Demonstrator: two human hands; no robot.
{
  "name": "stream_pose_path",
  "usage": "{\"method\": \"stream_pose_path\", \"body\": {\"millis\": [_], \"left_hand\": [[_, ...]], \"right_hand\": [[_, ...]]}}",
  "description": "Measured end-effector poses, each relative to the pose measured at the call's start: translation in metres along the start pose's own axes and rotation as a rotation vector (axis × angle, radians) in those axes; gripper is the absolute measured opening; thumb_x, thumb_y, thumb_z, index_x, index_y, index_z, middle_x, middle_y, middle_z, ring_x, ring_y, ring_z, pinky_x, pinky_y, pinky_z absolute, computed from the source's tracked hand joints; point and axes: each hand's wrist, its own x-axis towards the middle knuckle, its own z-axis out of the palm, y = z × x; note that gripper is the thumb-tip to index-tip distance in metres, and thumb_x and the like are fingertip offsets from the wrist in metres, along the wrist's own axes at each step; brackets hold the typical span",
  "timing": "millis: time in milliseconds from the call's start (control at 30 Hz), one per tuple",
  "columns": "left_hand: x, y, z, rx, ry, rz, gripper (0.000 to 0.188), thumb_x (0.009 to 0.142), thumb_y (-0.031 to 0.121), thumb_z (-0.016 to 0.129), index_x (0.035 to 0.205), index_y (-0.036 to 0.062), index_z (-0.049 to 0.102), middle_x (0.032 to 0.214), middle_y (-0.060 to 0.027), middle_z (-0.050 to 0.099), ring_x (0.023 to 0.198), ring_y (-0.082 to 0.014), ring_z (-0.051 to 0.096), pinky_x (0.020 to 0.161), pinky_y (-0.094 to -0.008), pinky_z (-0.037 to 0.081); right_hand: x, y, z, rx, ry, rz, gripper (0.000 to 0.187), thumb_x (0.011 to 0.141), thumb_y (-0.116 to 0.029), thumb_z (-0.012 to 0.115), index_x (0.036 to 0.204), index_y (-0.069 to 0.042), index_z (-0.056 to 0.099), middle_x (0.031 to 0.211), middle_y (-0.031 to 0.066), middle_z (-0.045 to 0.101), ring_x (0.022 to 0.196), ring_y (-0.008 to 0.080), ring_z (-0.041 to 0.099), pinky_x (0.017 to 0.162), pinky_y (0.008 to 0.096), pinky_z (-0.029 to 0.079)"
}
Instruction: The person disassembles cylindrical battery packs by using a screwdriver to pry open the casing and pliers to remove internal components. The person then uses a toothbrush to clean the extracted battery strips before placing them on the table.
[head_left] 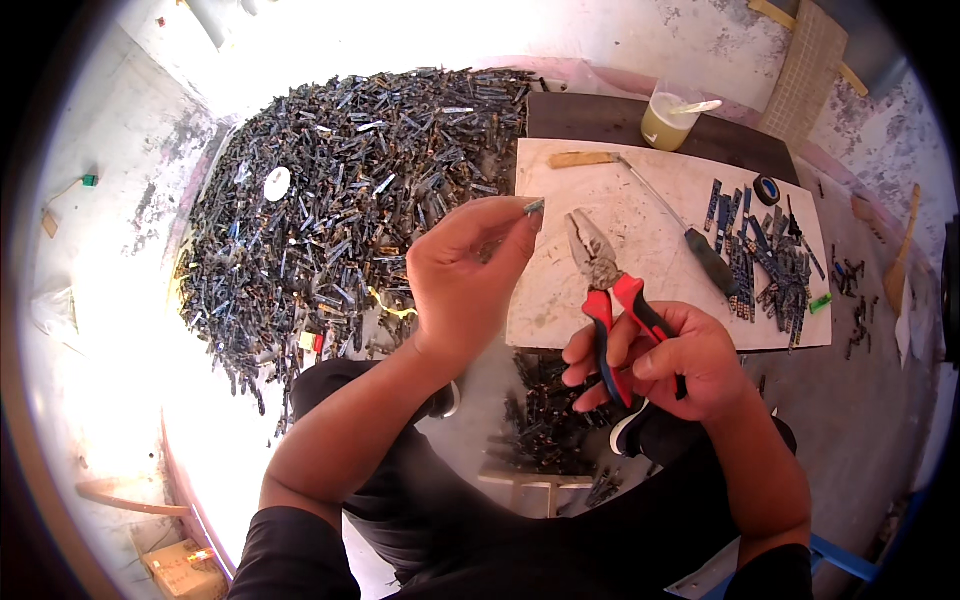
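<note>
My left hand (458,272) is closed in a pinch on a small greenish piece (535,207), mostly hidden between thumb and fingertips; its kind is not clear. In my right hand (700,362) is a pair of combination pliers (597,262) with red and black handles. Its metal jaws point up and away from me, just right of the pinched piece and apart from it. The handles are spread. Both hands hover over the near left part of a pale board (560,320).
Left of the board lies a large heap of dark narrow strips (340,200). On the board are a long screwdriver (708,260), a wooden-handled tool (585,159), a tape roll (767,190) and several dark strips (770,265). Behind stands a cup of yellowish liquid (668,122).
</note>
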Motion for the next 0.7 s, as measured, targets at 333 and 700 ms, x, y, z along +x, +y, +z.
{"method": "stream_pose_path", "body": {"millis": [333, 700], "left_hand": [[0.001, 0.006, -0.001, 0.210, -0.074, 0.221, 0.020, 0.096, -0.008, 0.074, 0.116, -0.0045, 0.080, 0.118, -0.0134, 0.079, 0.107, -0.0157, 0.074, 0.093, -0.0268, 0.057], [0.001, 0.007, -0.002, 0.255, -0.089, 0.272, 0.023, 0.094, -0.008, 0.074, 0.115, -0.0026, 0.080, 0.117, -0.0139, 0.081, 0.107, -0.0177, 0.076, 0.094, -0.0288, 0.058]], "right_hand": [[0.002, 0.006, -0.003, 0.090, -0.095, 0.031, 0.020, 0.080, 0.004, 0.059, 0.097, 0.010, 0.066, 0.127, 0.0346, 0.064, 0.113, 0.0482, 0.071, 0.087, 0.0602, 0.066], [0.002, 0.006, 0.000, 0.068, -0.046, 0.025, 0.016, 0.077, 0.000, 0.058, 0.091, 0.005, 0.064, 0.116, 0.0321, 0.065, 0.096, 0.0418, 0.072, 0.069, 0.0476, 0.061]]}}
